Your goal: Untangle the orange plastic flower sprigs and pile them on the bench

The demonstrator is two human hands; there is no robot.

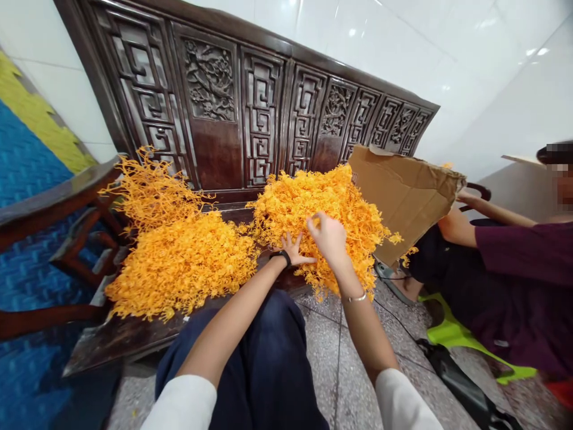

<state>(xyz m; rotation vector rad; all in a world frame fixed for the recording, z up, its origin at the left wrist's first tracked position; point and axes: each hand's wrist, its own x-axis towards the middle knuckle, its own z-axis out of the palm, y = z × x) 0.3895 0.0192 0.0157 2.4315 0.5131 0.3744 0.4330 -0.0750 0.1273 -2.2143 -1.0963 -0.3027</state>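
A large heap of small orange plastic flower-like pieces (308, 197) lies in front of me on a dark wooden bench. My left hand (294, 249), with a black band at the wrist, rests at the heap's near left side, its fingers spread. Above the same heap is my right hand (330, 237), fingers curled together in a pinch; whatever they may hold is hidden. To the left lies a second orange pile (183, 269). Behind it is a tangle of thin, bare orange stems (152, 191).
The carved bench back (215, 149) rises behind the piles. On the right, a seated person in a purple shirt (528, 257) has an arm at a cardboard box (398, 191). A black object (461, 382) and a cable lie on the speckled floor (322, 358).
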